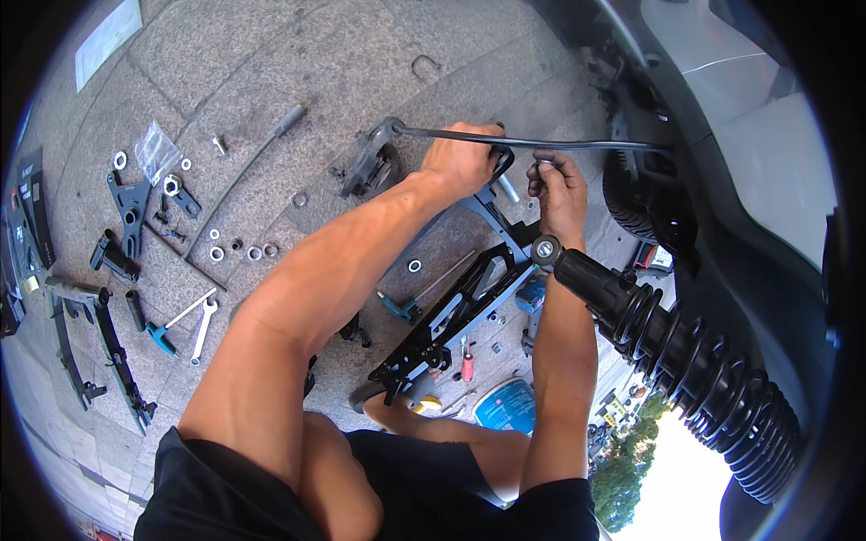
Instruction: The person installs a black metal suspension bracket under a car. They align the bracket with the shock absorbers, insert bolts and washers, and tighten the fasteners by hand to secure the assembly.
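Observation:
My left hand [462, 160] is closed around the upper end of a black metal swingarm [487, 212], its fingertips partly hidden behind a black hose [577, 144]. The hose runs from a brake caliper [372, 167], left of that hand, across to the vehicle. Close on the right, my right hand [561, 187] has its darkened fingers pinched together; what they hold is too small to name. A silver rod [509, 187] shows between the two hands. Just below my right hand is the top eye of a black coil-spring shock absorber [645, 311], which passes in front of my right forearm.
Vehicle bodywork [767, 153] and a tyre [629, 203] stand at the right. On the paving at the left lie a wrench [205, 331], a teal T-handle tool [162, 337], black brackets [133, 212], a cable [239, 171] and several rings. A blue tub [507, 408] and red screwdriver [467, 365] are nearer me.

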`<state>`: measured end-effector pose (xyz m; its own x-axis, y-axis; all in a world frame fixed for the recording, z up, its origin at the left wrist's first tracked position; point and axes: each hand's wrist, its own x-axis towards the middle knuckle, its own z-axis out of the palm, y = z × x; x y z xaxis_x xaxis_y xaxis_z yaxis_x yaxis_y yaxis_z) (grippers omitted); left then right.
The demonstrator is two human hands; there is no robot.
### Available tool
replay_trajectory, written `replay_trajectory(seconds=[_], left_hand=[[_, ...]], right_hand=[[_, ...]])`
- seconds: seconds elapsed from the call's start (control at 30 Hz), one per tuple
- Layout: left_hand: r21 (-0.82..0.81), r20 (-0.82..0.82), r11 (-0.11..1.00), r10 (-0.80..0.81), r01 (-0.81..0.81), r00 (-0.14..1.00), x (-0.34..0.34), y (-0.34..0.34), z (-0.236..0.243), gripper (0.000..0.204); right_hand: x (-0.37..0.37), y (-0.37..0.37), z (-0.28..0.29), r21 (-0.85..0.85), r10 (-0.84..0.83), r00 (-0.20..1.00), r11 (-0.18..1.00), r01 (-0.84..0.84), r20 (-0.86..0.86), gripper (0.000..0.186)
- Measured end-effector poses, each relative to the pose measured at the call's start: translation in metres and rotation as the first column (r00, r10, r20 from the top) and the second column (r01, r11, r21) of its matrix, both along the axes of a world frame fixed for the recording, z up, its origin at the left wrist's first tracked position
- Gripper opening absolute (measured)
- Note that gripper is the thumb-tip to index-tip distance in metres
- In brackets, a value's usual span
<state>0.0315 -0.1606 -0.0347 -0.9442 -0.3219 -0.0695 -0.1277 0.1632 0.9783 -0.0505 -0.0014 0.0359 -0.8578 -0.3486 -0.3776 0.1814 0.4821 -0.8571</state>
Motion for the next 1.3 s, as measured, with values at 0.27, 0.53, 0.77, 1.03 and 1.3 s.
replay_trajectory(seconds=[0.27,0.53,0.77,1.03,1.3], left_hand=[[0.018,0.021,0.999,0.029,-0.029,0.999,0.001,0.003,0.001,0.014],[0.036,0.045,0.993,0.111,-0.112,0.993,0.005,0.007,0.004,0.018],[-0.021,-0.019,0.983,0.18,-0.18,0.984,0.005,0.01,0.003,0.016],[-0.029,-0.064,0.98,0.194,-0.196,0.979,0.003,0.011,-0.001,0.013],[0.027,-0.008,0.994,0.109,-0.109,0.994,0.007,0.008,-0.002,0.018]], right_hand=[[-0.008,-0.006,0.012,0.022,0.028,1.0,0.999,-0.028,-0.014,0.017],[-0.006,-0.013,0.011,0.079,0.052,0.999,0.996,-0.051,-0.015,0.016],[0.023,-0.018,-0.017,0.058,-0.268,0.945,0.963,0.262,0.19,0.018],[0.046,-0.025,-0.026,-0.122,-0.411,0.848,0.874,0.471,0.334,0.019],[0.044,-0.024,-0.028,-0.129,-0.466,0.791,0.825,0.55,0.396,0.024]])
